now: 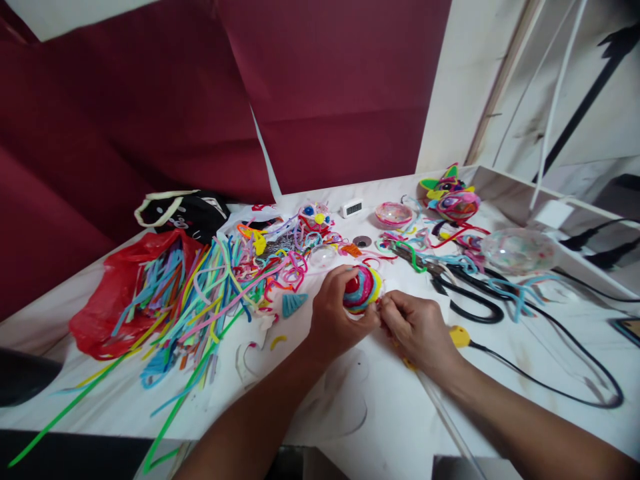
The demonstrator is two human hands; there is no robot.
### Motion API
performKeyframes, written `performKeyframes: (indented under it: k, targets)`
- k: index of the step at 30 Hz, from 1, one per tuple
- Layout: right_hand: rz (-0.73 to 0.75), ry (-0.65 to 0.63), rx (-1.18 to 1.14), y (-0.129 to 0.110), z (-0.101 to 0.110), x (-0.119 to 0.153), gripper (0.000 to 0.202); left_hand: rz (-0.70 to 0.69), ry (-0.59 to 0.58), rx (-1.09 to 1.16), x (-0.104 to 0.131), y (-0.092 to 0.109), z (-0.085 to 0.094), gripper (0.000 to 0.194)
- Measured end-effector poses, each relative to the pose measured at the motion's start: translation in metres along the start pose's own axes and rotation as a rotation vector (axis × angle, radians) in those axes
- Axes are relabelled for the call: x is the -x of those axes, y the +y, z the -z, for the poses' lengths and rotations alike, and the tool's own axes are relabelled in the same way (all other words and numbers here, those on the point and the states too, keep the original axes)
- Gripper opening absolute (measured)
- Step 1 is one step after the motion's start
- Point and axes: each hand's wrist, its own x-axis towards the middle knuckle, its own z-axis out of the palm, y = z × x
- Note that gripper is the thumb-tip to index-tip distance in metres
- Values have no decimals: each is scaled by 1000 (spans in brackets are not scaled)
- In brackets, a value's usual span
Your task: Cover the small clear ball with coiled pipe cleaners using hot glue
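A round piece wound in pink, red, blue and yellow fuzzy stripes, like coiled pipe cleaners (369, 287), is in my left hand (337, 303). The thumb and fingers of that hand curl around its left side and lower edge. My right hand (417, 327) is closed in a pinch at the lower right edge of the striped piece. What lies between its fingertips is hidden. Partly behind and under this hand is a yellow corded tool (459, 337), most of it covered. A clear rod (447, 423) runs from below the hand towards the front edge.
Loose pipe cleaners (220, 287) spill from a red plastic bag (107, 300) on the left. At right lie black-handled scissors (473, 300), black cords and a clear bowl (520, 250). Behind stand a pink-rimmed bowl (394, 215), a small white digital display (351, 208) and a colourful fuzzy figure (453, 197).
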Motion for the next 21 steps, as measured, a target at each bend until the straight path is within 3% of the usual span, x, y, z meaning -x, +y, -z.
performKeyframes:
  k: [7, 15, 21]
  targets:
    - [22, 34, 99, 2, 0, -1, 30, -63, -16, -57, 1, 0, 0, 53]
    - [-110, -99, -189, 1, 4, -4, 31, 77, -19, 36, -4, 1, 2, 47]
    - [-114, -123, -234, 4, 3, -5, 38, 41, -13, 45, -4, -2, 2, 46]
